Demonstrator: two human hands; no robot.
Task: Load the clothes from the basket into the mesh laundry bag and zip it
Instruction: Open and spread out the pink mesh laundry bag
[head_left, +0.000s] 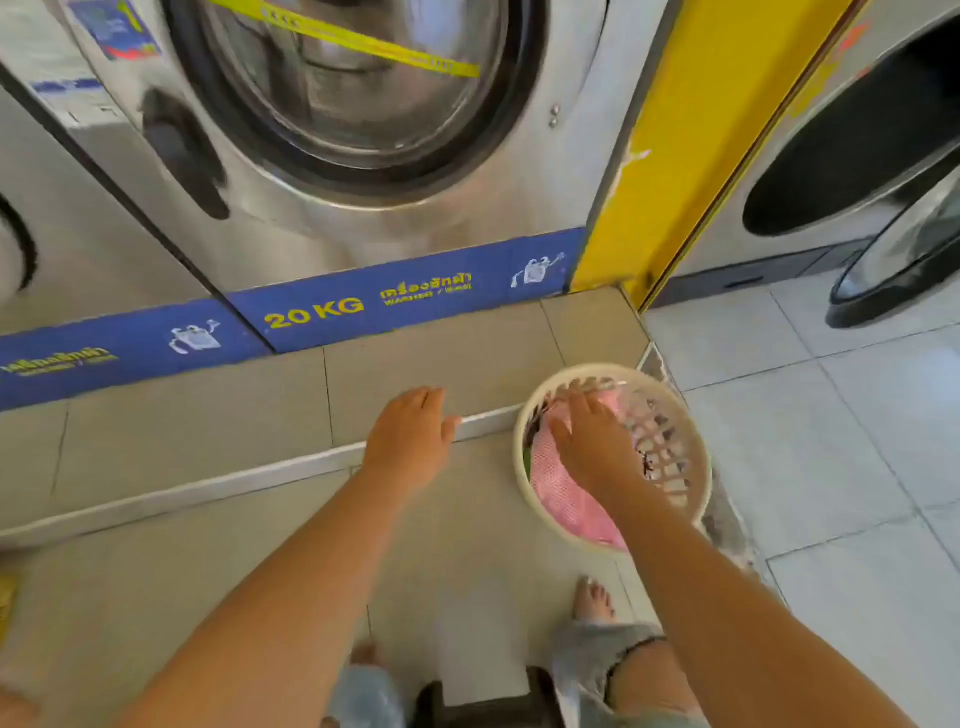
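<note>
A round cream plastic basket stands on the tiled floor right of centre. Inside it lies a pink mesh laundry bag on top of darker clothes, of which only slivers show at the rim. My right hand reaches down into the basket with its fingers spread, resting on the pink mesh; nothing is gripped. My left hand hovers flat and open over the floor, just left of the basket, near the edge of the raised step.
A steel front-load washer marked 20 KG stands on a raised tiled step ahead. A yellow pillar rises at right, another machine with an open door beyond it. My bare feet and a dark stool are below.
</note>
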